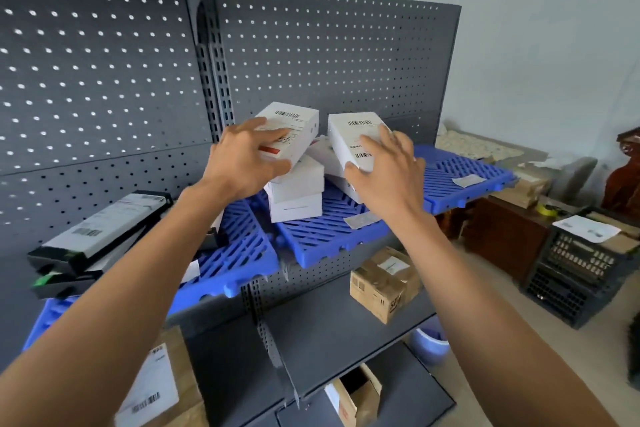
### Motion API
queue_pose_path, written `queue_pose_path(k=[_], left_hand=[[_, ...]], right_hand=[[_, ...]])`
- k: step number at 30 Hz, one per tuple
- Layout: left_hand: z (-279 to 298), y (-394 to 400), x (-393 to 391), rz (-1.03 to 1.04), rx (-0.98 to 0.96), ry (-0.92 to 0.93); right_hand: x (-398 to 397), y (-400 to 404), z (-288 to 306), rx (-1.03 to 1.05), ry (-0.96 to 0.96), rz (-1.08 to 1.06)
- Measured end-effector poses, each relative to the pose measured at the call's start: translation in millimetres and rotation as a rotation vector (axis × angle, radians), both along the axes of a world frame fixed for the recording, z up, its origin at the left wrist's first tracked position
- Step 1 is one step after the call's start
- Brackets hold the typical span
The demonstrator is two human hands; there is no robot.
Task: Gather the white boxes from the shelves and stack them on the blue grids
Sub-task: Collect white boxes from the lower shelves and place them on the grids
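Both forearms are reaching up from the bottom edge toward the blue grid [349, 236] on the shelf. Left hand [242, 158] is gripping one white box [289, 135], thumb under its near end and fingers wrapping over the top, box tilting above the pile. Right hand [388, 170] is holding a second white box [353, 139], fingers [372, 146] spreading across its labelled top, thumb at the near corner. Cannot tell whether either box is resting fully on the pile or being held just clear of it.

Under these two, a loose pile of white boxes [296, 198] is sitting on the blue grid, near its middle, up against the grey pegboard [329, 55]. The pile is crooked, boxes lying at different angles, not squared up.

Progress, as a judgement: gathering looks well underway, several boxes already on the grid, two more arriving or being set. Neat stacking is still left to do; the pile probably needs straightening.

Left of the blue grid, a second blue grid [239, 253] is carrying black-edged flat boxes [100, 232], not part of the white pile. Below the blue grid, cardboard parcels [384, 284] are sitting on the lower shelf [329, 333]; no loose white boxes plainly showing there, so how many remain cannot be told. Right of the blue grid, clutter and a dark crate [571, 274] are lying on the floor.
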State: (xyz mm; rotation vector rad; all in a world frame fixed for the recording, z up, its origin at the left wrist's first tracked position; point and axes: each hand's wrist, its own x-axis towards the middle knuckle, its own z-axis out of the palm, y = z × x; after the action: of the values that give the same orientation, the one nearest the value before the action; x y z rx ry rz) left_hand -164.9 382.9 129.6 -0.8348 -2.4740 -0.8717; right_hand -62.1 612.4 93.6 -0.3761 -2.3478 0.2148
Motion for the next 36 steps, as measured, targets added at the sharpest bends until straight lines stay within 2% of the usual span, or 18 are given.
queue_pose_path(k=[7,11,19,24,33,36], left_hand=[[-8,19,-24,0.03,-0.011,0.03],[-15,23,-25,0.072,-0.045,0.065],[-23,27,-13,0.194,-0.039,0.314],[-32,34,-2,0.17,-0.036,0.426],[-57,41,24,0.156,-0.019,0.422],[-63,40,33,0.141,-0.069,0.42]], right_hand=[[-40,12,5,0.069,-0.007,-0.002],[-55,11,5,0.017,0.02,0.014],[-60,7,-15,0.041,0.216,0.184],[-51,8,-24,0.102,0.228,0.247],[-25,4,-34,0.085,0.26,0.322],[-15,2,-37,0.056,0.269,0.352]])
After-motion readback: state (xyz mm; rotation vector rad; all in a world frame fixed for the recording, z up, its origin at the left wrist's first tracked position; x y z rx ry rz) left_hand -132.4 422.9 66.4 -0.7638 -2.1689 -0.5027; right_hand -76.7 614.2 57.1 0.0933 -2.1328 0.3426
